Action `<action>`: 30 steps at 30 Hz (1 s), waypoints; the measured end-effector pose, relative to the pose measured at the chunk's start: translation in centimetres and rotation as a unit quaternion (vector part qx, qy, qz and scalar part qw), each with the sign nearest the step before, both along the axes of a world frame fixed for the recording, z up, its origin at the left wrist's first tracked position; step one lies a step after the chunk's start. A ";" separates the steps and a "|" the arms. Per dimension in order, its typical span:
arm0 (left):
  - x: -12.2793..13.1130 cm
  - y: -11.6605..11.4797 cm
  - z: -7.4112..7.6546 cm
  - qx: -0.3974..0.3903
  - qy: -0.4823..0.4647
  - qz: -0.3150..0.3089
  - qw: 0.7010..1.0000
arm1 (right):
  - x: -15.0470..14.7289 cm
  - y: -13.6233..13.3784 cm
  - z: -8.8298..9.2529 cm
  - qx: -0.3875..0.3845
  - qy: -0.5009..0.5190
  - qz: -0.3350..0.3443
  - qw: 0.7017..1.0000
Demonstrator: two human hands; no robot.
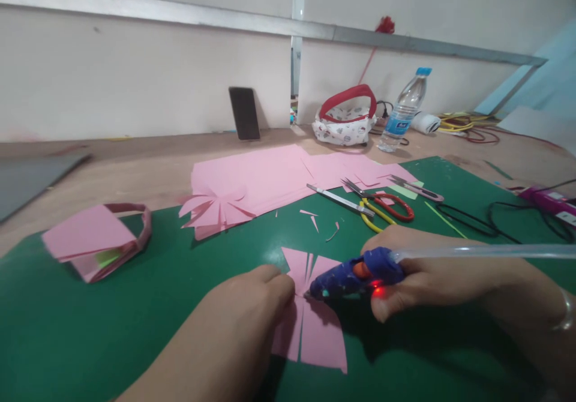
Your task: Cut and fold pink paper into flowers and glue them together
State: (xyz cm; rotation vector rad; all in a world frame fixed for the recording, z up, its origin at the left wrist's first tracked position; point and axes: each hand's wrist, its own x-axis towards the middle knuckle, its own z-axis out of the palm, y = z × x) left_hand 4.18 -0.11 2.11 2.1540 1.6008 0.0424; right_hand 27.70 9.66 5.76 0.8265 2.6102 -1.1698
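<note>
A pink paper piece (321, 336) with slits cut towards its middle lies on the green mat (148, 330). My left hand (256, 300) is closed on the paper's left side, near its centre; the fingertips are partly hidden. In my right hand (405, 282) is a blue glue gun (344, 277) with a clear glue stick out of its back and a red light glowing. The gun's nozzle points left and meets the centre of the paper, beside my left fingertips.
Pink sheets (256, 177) and a curled paper flower (220, 207) lie behind. Red scissors (400, 207), yellow scissors (375, 217) and a cutter (339, 199) rest centre-right. A folded pink paper (90, 231) is left. Further back stand a phone (245, 114), a pouch (344, 127) and a bottle (405, 111).
</note>
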 end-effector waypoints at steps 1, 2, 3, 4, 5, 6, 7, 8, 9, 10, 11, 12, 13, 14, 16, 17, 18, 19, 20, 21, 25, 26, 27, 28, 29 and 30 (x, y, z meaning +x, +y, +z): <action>0.1 0.1 0.2 0.001 0.011 -0.001 1.000 | -0.1 0.0 0.1 0.006 -0.003 0.000 1.000; 0.3 0.2 0.4 0.002 0.022 -0.001 1.000 | -0.2 -0.1 0.1 0.010 -0.006 0.002 1.000; 0.3 0.3 0.5 0.003 0.028 0.001 1.000 | -0.3 -0.1 0.2 0.011 -0.008 0.005 1.000; 0.4 0.4 0.5 0.005 0.029 0.001 1.000 | -0.3 -0.2 0.3 0.010 -0.008 0.009 1.000; 0.4 0.4 0.5 0.007 0.027 0.000 1.000 | -0.3 -0.2 0.4 0.008 -0.005 0.011 1.000; 0.4 0.4 0.5 0.011 0.023 -0.002 1.000 | -0.2 -0.2 0.5 0.008 -0.001 0.013 1.000; 0.3 0.4 0.5 0.013 0.021 -0.003 1.000 | -0.1 -0.1 0.6 0.010 0.005 0.014 1.000; 0.3 0.4 0.4 0.015 0.021 -0.003 1.000 | 0.0 -0.1 0.7 0.015 0.015 0.013 1.000; 0.3 0.4 0.4 0.013 0.021 -0.004 1.000 | 0.2 0.0 0.8 0.024 0.026 0.010 0.999; 0.4 0.5 0.5 0.012 0.023 -0.001 1.000 | 0.4 0.1 0.8 0.030 0.036 0.007 0.999; 0.5 0.5 0.5 0.011 0.025 0.004 1.000 | 0.5 0.1 0.9 0.031 0.045 0.005 0.999; 0.5 0.5 0.5 0.016 0.026 0.015 0.999 | 0.7 0.2 0.9 0.026 0.052 0.003 0.998; 0.6 0.6 0.5 0.024 0.025 0.028 0.999 | 0.8 0.2 0.9 0.016 0.056 0.002 0.998; 0.7 0.6 0.4 0.029 0.024 0.043 0.998 | 0.9 0.3 0.9 0.008 0.058 0.001 0.998; 0.8 0.7 0.2 0.028 0.025 0.070 0.997 | 1.0 0.3 0.8 0.002 0.057 -0.002 0.998; 0.8 0.8 0.1 0.021 0.023 0.078 0.996 | 1.0 0.3 0.8 0.006 0.055 -0.007 0.998; 0.8 0.9 -0.1 0.013 0.018 0.084 0.996 | 0.9 0.2 0.7 0.011 0.052 -0.014 0.998; 0.8 1.0 -0.2 0.007 0.007 0.089 0.996 | 0.9 0.2 0.8 0.013 0.050 -0.021 0.998; 0.7 1.1 -0.3 0.006 -0.008 0.096 0.995 | 0.8 0.1 0.8 0.011 0.050 -0.024 0.998; 0.6 1.3 -0.5 0.007 -0.024 0.103 0.994 | 0.6 0.1 0.8 0.007 0.051 -0.024 0.998; 0.4 1.4 -0.6 0.026 -0.061 0.122 0.990 | 0.2 -0.2 0.8 0.021 0.050 -0.021 0.998; 0.4 1.3 -0.6 0.037 -0.059 0.120 0.990 | 0.1 -0.2 0.7 0.029 0.048 -0.029 0.998; 0.3 1.2 -0.6 0.052 -0.055 0.114 0.991 | 0.0 -0.2 0.6 0.036 0.048 -0.042 0.997; 0.3 1.0 -0.5 0.070 -0.050 0.108 0.990 | -0.1 -0.2 0.4 0.042 0.051 -0.059 0.996; 0.3 0.9 -0.4 0.085 -0.047 0.100 0.990 | -0.2 -0.2 0.2 0.049 0.060 -0.077 0.994; 0.4 0.8 -0.3 0.093 -0.044 0.095 0.990 | -0.3 -0.2 0.0 0.057 0.078 -0.092 0.991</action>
